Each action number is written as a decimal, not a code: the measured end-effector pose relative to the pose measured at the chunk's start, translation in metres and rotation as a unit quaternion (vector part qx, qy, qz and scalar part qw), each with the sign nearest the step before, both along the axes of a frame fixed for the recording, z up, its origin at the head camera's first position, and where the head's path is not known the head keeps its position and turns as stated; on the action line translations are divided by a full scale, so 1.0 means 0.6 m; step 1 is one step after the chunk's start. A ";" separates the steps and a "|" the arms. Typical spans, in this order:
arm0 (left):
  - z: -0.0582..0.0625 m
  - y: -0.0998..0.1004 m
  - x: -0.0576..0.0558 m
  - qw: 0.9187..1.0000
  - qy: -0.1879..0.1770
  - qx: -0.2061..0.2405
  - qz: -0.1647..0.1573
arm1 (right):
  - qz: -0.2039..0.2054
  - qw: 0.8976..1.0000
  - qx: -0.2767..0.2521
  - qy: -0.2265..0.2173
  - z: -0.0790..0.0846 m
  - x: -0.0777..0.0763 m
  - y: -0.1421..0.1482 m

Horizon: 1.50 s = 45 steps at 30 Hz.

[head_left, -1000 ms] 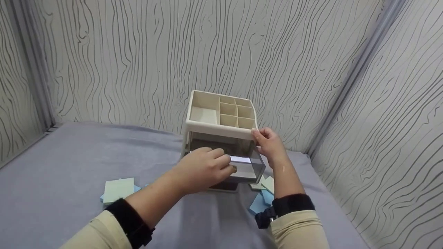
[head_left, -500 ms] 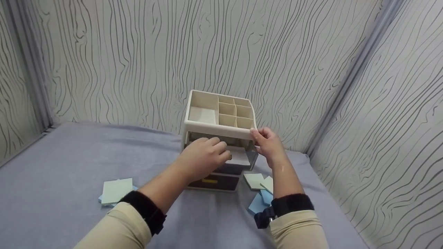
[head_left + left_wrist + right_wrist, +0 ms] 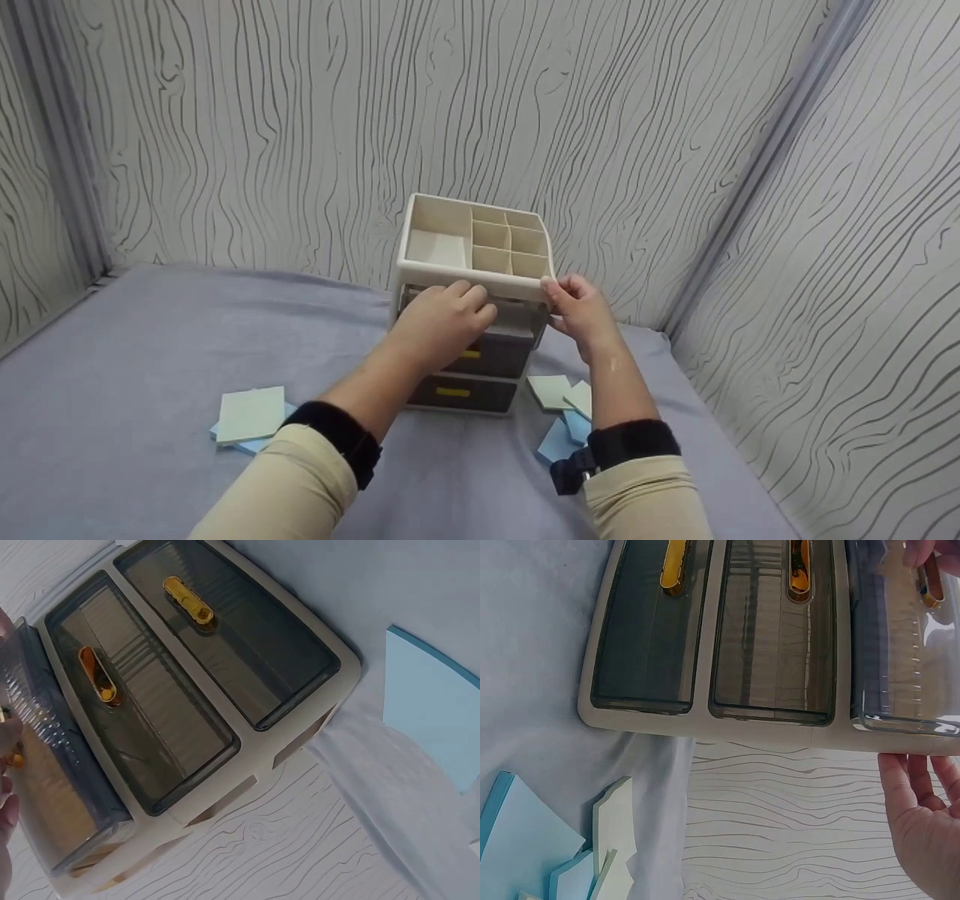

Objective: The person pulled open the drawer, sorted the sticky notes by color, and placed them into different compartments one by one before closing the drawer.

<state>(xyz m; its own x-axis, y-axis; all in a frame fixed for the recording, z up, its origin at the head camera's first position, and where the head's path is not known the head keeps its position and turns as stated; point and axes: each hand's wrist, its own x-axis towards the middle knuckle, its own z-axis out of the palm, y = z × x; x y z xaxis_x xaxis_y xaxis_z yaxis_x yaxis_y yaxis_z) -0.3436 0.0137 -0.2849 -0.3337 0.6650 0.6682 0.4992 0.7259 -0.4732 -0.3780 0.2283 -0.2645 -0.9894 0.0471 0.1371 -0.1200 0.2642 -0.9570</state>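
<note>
A cream desktop drawer organizer (image 3: 472,275) with an open compartment tray on top stands on the cloth. My left hand (image 3: 444,324) is at its top drawer (image 3: 889,637), fingers pinching the amber drawer handle (image 3: 931,586). That clear smoky drawer juts slightly from the frame in both wrist views. The middle drawer (image 3: 139,690) and bottom drawer (image 3: 232,637), each with a yellow handle, sit flush. At the upper right corner, my right hand (image 3: 583,313) grips the organizer's side, thumb at the front edge. In the head view my left hand hides the top drawer's handle.
A pale green sticky note pad (image 3: 252,414) lies over a blue pad (image 3: 251,446) on the left of the cloth. Right of the organizer are more green pads (image 3: 550,392) and blue pads (image 3: 556,441). Wood-grain patterned panels (image 3: 480,97) rise behind and beside.
My left hand has moved away from me and upward, pushing the top drawer from well out to nearly in. The lower drawers have come into view. My right hand has kept its hold.
</note>
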 end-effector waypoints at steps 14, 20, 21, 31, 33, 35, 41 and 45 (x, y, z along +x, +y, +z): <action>-0.005 0.011 -0.016 0.999 -0.005 0.025 0.041 | 0.004 1.000 0.004 -0.004 0.002 0.002 0.002; -0.008 0.012 -0.020 0.998 -0.010 0.034 0.046 | -0.004 1.000 0.003 -0.007 0.001 0.000 0.000; -0.009 0.012 -0.019 0.998 -0.011 0.039 0.045 | -0.006 1.000 0.003 -0.008 0.001 -0.001 0.000; -0.044 0.000 -0.015 0.997 0.028 0.065 -0.017 | -0.013 1.000 0.005 -0.006 0.001 0.001 -0.001; -0.055 -0.002 -0.013 0.998 0.032 0.047 -0.020 | -0.013 1.000 0.004 -0.006 0.000 0.000 -0.001; -0.066 -0.003 -0.011 0.999 0.027 0.027 -0.015 | -0.012 1.000 0.003 -0.005 0.000 -0.001 -0.001; -0.090 -0.003 -0.010 0.999 -0.019 -0.015 0.022 | -0.013 1.000 0.005 -0.003 -0.001 -0.001 0.000; -0.100 -0.002 -0.012 0.998 -0.043 -0.036 0.042 | -0.015 1.000 0.006 -0.003 -0.001 0.000 -0.001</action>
